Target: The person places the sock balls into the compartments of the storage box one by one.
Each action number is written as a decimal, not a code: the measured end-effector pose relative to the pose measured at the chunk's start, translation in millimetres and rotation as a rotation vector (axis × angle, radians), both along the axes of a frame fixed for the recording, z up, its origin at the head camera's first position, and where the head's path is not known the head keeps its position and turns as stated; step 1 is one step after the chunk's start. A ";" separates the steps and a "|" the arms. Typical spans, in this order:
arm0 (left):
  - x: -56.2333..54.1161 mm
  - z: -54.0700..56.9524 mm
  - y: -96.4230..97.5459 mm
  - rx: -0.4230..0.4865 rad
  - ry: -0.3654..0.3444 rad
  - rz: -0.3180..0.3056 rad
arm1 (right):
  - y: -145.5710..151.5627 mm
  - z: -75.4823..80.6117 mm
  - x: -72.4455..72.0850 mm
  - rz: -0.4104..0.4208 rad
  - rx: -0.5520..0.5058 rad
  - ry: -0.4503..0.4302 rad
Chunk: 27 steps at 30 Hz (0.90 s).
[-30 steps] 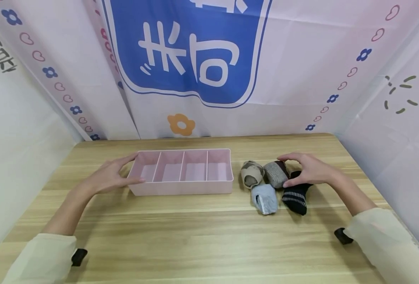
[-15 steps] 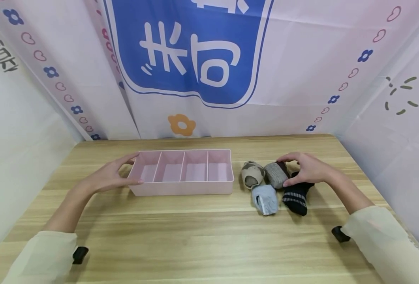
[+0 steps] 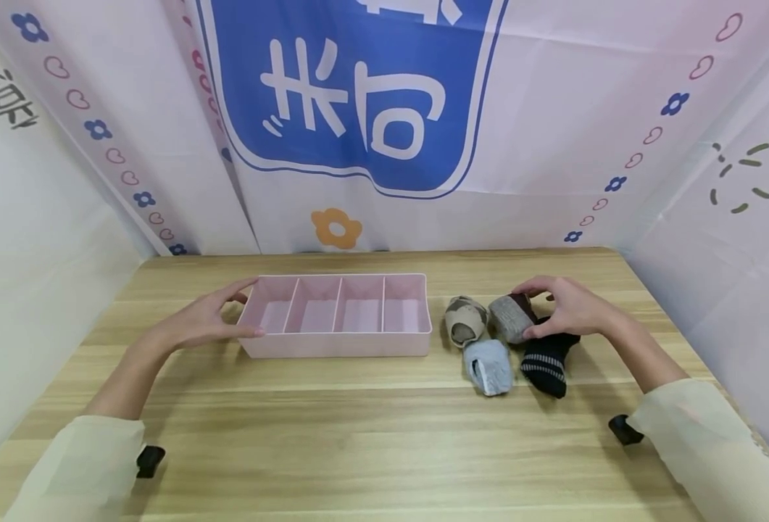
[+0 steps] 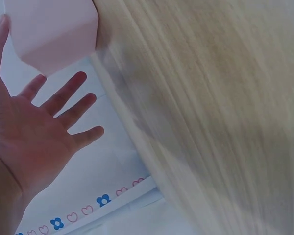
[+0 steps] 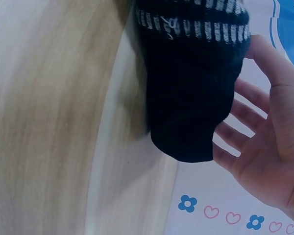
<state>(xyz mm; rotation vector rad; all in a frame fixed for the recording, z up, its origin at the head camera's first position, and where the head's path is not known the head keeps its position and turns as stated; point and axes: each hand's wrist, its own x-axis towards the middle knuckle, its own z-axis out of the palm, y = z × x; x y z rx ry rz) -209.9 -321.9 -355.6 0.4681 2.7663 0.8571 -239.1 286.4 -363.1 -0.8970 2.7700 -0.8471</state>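
In the head view my left hand (image 3: 204, 319) spans the left end of a pink divided box (image 3: 335, 344), thumb at the front rim and fingers toward the back corner. The left wrist view shows its fingers spread and fairly straight beside the box (image 4: 54, 34). My right hand (image 3: 570, 308) pinches a rolled grey sock with a dark brown end (image 3: 509, 319) between thumb and fingers. Under that hand lies a black sock with pale stripes (image 3: 543, 366); it hides the grey one in the right wrist view. A camouflage rolled sock (image 3: 465, 321) and a light blue one (image 3: 488, 367) lie alongside.
Everything stands on a wood-grain table (image 3: 358, 442). White printed cloth (image 3: 541, 145) hangs behind the table and on both sides. Dividers split the box into several compartments, with no sock in any.
My right fingers have closed in on the grey sock, which has shifted slightly up and right. The left hand stays at the box, and the head view has drifted slightly.
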 end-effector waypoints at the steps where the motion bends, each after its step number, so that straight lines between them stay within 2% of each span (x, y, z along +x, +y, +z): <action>1: -0.2 -0.5 -0.5 0.006 -0.008 0.000 | 0.3 0.7 0.0 -0.005 -0.006 0.000; 9: -1.2 -6.5 -3.0 0.039 -0.033 0.006 | 3.2 5.6 -3.0 -0.026 -0.051 0.022; 19: -2.0 -9.7 -2.3 0.077 -0.074 -0.003 | 1.2 10.7 -5.7 -0.005 -0.107 0.021; 27: -2.6 -11.9 -3.1 0.114 -0.117 -0.003 | -11.3 18.4 -5.0 0.015 -0.154 0.013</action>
